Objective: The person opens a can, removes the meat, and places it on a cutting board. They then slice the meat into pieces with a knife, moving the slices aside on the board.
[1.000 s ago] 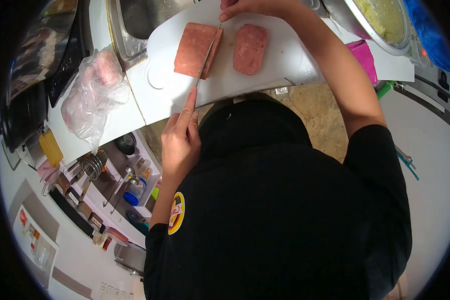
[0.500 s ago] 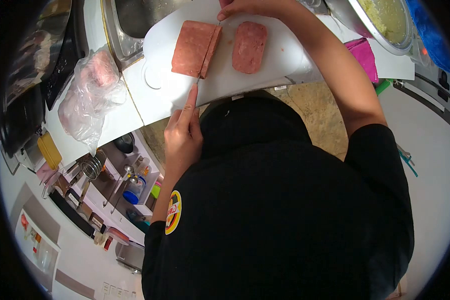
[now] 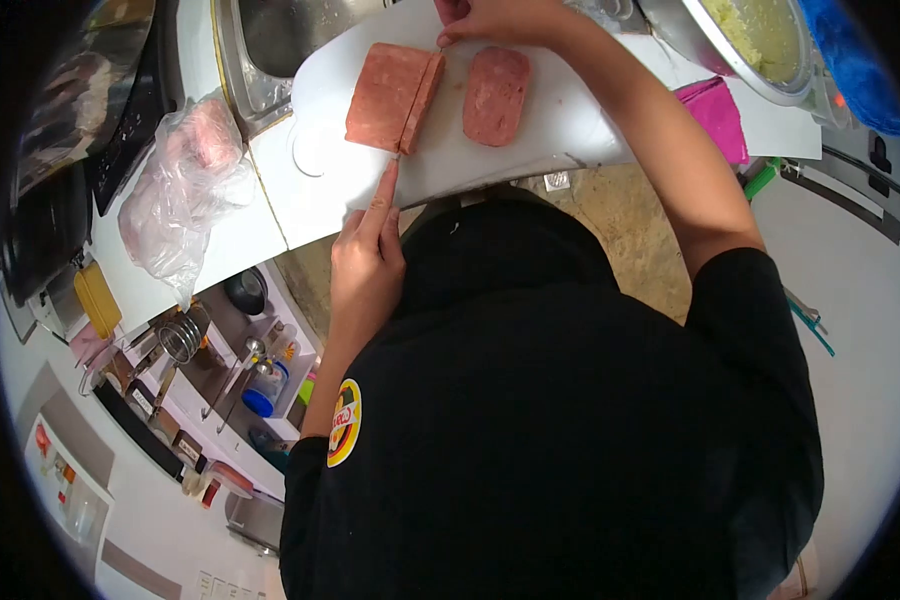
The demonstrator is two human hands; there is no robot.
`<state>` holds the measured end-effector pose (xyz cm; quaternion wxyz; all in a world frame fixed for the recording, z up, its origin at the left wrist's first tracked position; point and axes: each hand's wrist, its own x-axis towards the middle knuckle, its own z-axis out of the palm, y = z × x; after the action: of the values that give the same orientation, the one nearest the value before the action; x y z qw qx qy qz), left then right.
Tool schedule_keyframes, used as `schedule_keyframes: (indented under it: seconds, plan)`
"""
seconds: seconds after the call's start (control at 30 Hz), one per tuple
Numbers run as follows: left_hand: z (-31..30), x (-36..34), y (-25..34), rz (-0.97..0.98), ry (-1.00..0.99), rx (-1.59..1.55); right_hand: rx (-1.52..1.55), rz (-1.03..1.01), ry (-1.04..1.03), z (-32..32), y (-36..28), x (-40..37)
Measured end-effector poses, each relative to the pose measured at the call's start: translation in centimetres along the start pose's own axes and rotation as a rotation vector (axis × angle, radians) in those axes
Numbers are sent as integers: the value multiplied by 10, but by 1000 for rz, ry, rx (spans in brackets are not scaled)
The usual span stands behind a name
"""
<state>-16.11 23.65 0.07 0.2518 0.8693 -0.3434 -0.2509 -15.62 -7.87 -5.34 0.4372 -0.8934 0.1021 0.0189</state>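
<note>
On the white cutting board (image 3: 325, 100), far side of the scene, a pink block of meat (image 3: 380, 95) sits left of centre, cut lengthwise near its right edge; the cut-off strip (image 3: 426, 105) stands against it, gap very thin. Knife (image 3: 399, 155) is down in that cut, most of the blade hidden. Left hand (image 3: 367, 262) is at the near end of the knife: index finger straight out along it, other fingers curled in, so a closed grip. Right hand (image 3: 495, 20) is at the far end, fingertips pinched together on the knife; part of the hand runs off the top edge. One separate slice (image 3: 497, 97) lies flat on the board just right of the block, not touching it or either hand. Containers: metal bowl (image 3: 685, 40) far right, pale yellow shredded food (image 3: 755, 40) inside, can't tell what kind. Clear plastic bag (image 3: 195, 205) on the counter left of the board, pinkish contents, mostly blurred by the plastic. Steel sink (image 3: 305, 35) far left of the board, partly out of view. Clear jar with a blue lid (image 3: 258, 403) on the shelf near left, contents unclear. Magenta cloth (image 3: 715, 118) right of the board.
</note>
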Motion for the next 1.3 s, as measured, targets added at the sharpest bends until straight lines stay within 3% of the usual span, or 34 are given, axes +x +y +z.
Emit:
schedule_keyframes:
  seconds: [0.1,0.17,0.27,0.57,1.3]
  plan:
    - [0,0,0,-6,-4,-21,-158,-353,317,14,-5,-24]
    - [0,0,1,-22,0,-9,-199,-357,361,21,-28,-55]
    - [1,-2,-5,-12,8,-29,-208,-591,334,36,-45,-76]
    - [3,-4,-6,26,24,-37,-382,-649,415,53,-49,-80]
    - [6,-5,-9,73,82,-44,-414,-722,491,60,-41,-78]
